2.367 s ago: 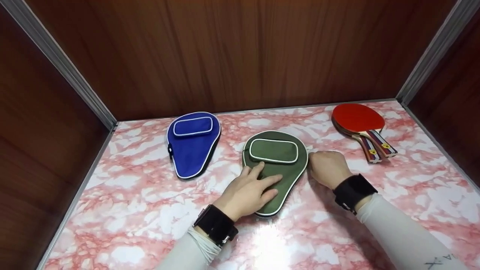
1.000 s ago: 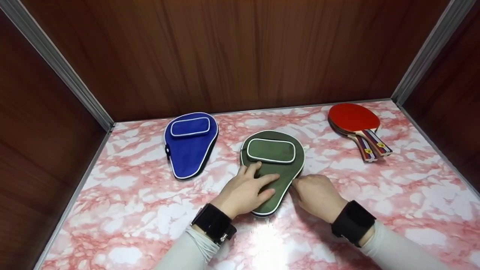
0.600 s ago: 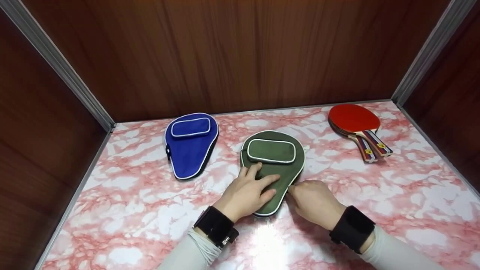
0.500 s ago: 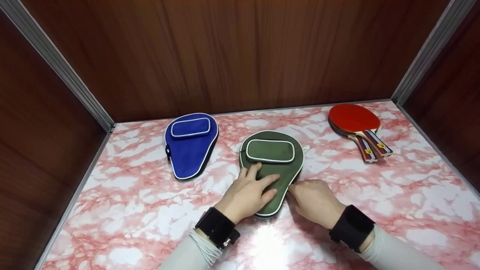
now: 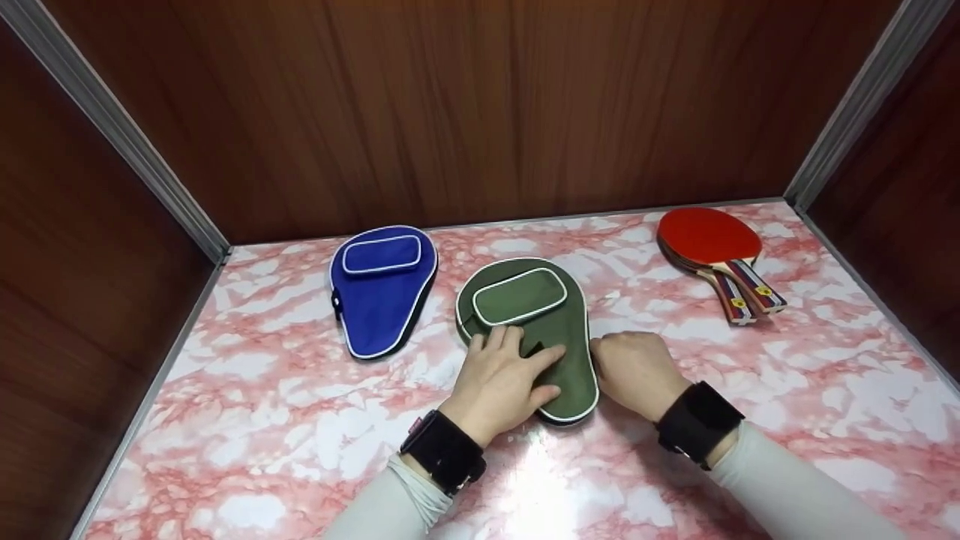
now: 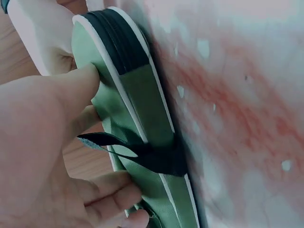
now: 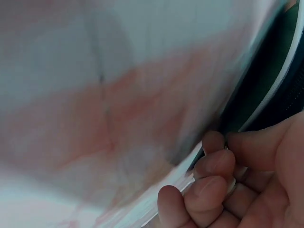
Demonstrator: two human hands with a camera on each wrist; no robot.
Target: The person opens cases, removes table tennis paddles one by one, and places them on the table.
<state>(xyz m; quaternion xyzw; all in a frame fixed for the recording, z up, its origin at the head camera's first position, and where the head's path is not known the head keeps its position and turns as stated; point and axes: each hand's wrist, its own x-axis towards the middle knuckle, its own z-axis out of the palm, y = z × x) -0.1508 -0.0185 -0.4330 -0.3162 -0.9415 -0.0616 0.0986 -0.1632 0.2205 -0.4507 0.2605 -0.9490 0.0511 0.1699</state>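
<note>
1. Flat at mid-table, round end far, tapered end near: green case [image 5: 576,334], smooth cloth, white piping, raised rounded-oblong pocket [image 5: 520,296], dark zip band [image 6: 116,42], black strap [image 6: 161,161] looped upward.
2. On its left part, left hand [image 5: 499,386], fingers spread, resting on top, gripping nothing.
3. At its right edge, right hand [image 5: 637,371], fingers curled, thumb and forefinger pinching; exact part pinched hidden.
4. Farther left: blue case [image 5: 384,319], teardrop-shaped.
5. Far right: stacked paddles [image 5: 709,236], red-faced on top, striped handles, lower blade mostly covered.
6. Underneath: red-and-white marbled tabletop [image 5: 262,420], blurred in right wrist view.
7. Pale sleeves [image 5: 802,480], cut off nearside.
</note>
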